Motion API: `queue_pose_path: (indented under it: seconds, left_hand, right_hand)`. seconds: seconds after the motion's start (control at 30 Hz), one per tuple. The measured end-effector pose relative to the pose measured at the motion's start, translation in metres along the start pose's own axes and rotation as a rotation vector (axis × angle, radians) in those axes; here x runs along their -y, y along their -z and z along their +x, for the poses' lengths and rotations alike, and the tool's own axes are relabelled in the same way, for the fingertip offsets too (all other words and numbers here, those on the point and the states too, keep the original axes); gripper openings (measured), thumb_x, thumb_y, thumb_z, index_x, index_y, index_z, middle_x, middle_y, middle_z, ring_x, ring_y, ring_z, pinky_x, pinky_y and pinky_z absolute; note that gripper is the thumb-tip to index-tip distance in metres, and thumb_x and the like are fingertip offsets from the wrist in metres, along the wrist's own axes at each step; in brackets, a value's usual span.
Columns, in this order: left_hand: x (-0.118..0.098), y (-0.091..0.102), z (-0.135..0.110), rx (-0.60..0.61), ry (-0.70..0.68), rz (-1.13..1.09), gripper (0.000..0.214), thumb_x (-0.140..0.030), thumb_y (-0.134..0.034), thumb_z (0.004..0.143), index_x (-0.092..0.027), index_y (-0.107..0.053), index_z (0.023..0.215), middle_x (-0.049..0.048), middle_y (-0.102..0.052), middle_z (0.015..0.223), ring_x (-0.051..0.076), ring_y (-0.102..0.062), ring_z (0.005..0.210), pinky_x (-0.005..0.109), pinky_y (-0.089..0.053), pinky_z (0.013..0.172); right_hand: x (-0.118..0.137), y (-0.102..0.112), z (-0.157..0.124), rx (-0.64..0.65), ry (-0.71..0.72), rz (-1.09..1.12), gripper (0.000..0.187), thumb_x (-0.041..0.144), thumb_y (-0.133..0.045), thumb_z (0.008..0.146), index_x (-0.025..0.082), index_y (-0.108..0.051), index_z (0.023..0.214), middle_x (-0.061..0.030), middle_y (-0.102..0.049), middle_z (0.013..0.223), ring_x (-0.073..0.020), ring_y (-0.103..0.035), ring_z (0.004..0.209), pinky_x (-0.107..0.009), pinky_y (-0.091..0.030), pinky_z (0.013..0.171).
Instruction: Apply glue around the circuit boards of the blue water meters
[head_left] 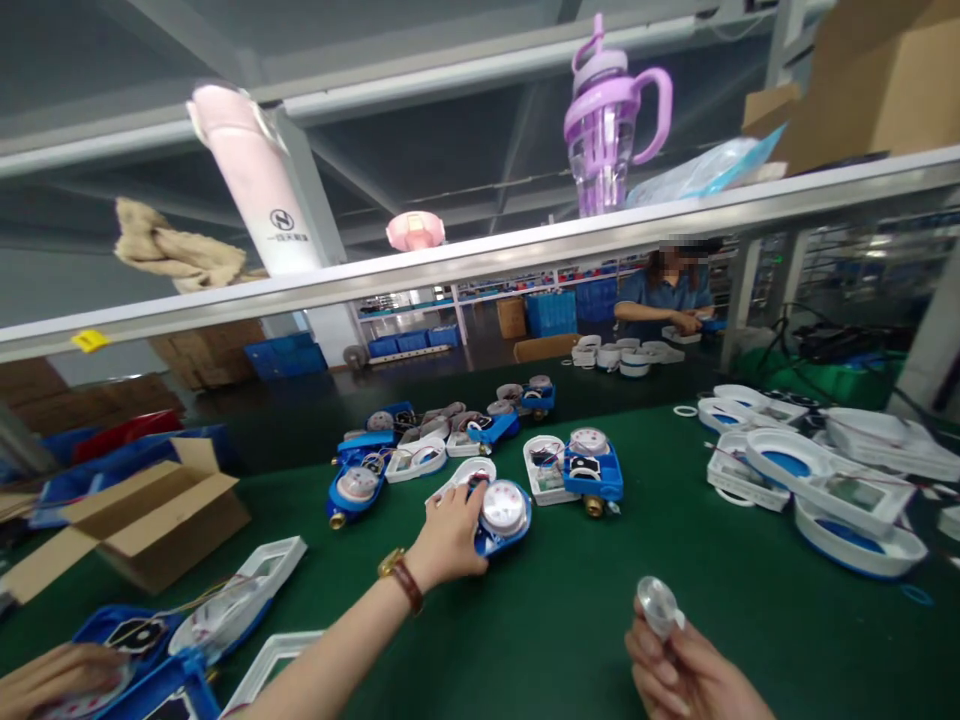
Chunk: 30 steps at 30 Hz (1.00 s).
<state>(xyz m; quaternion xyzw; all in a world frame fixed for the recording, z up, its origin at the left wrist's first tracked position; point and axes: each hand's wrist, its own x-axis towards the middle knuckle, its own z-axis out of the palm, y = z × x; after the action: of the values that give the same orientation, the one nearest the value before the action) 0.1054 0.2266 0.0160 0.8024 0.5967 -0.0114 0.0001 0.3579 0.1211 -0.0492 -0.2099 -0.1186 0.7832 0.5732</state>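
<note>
Near the middle of the green table, my left hand (pixel 448 535), with a watch on the wrist, grips a blue water meter (pixel 491 545) with its fingers over the left side. The meter's round white dial (pixel 504 508) faces up, and a white housing (pixel 480 468) with wires lies just behind it. Lower right, my right hand (pixel 679 665) is closed on a clear round plastic cap (pixel 657 603), held above the table between thumb and fingers. Right of my left hand stands another blue water meter (pixel 592 468) beside an open white housing (pixel 547 480).
More blue meters (pixel 356 490) and white housings lie behind and left. White housings (pixel 832 470) are piled at right. At lower left another person's hand (pixel 64 675) touches meter parts near a cardboard box (pixel 165 520). A shelf (pixel 480 262) crosses above; a person (pixel 667 295) works beyond.
</note>
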Motion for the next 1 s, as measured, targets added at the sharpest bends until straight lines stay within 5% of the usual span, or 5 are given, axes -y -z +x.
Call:
queue_pose_path:
  seconds: [0.1,0.3,0.47,0.77,1.0]
  left_hand:
    - [0.006,0.009,-0.070,0.138,-0.157,-0.083,0.109,-0.032,-0.079,0.056,-0.028,-0.016,0.144,0.0112,-0.035,0.143,0.031,-0.033,0.132,0.056,-0.018,0.112]
    - [0.021,0.026,-0.185,0.407,-0.390,-0.085,0.099,0.000,-0.059,0.059,-0.055,-0.024,0.134,-0.0052,-0.035,0.147,0.031,-0.030,0.136,0.073,-0.013,0.104]
    - [0.022,0.017,-0.240,0.101,-0.227,0.013,0.065,-0.002,-0.049,0.076,-0.053,-0.053,0.116,-0.0051,-0.038,0.145,0.033,-0.033,0.134,0.065,-0.028,0.103]
    - [0.021,-0.034,-0.265,-0.183,0.353,-0.657,0.045,-0.040,-0.030,0.093,-0.030,-0.036,0.136,0.0066,-0.032,0.148,0.025,-0.029,0.137,0.047,-0.032,0.109]
    - [0.027,-0.035,-0.249,0.052,0.381,-1.007,0.052,-0.048,-0.029,0.088,-0.022,-0.035,0.132,0.0071,-0.048,0.137,0.024,-0.049,0.123,0.039,-0.042,0.103]
  right_hand:
    - [-0.001,-0.010,0.000,-0.055,0.059,-0.058,0.027,0.020,-0.088,0.055,0.015,-0.067,0.071,0.0026,-0.051,0.056,-0.0024,-0.039,0.046,-0.012,-0.026,0.040]
    - [-0.011,-0.045,-0.012,-0.064,0.019,-0.213,0.026,0.024,-0.086,0.057,0.016,-0.064,0.069,0.0036,-0.053,0.058,-0.0054,-0.043,0.051,-0.019,-0.044,0.054]
    - [-0.037,-0.091,-0.009,0.042,-0.121,-0.293,0.022,0.020,-0.081,0.063,0.014,-0.059,0.064,0.0035,-0.054,0.059,-0.0065,-0.043,0.053,-0.023,-0.046,0.063]
    - [-0.077,-0.110,0.073,-0.032,-0.401,-0.439,0.020,0.030,-0.054,0.092,0.012,-0.057,0.098,-0.0013,-0.059,0.086,-0.0098,-0.057,0.066,-0.023,-0.050,0.056]
    - [-0.062,-0.073,-0.017,-0.160,-0.267,-0.297,0.018,0.024,-0.073,0.075,0.017,-0.057,0.078,0.0042,-0.056,0.064,-0.0091,-0.051,0.059,-0.033,-0.051,0.068]
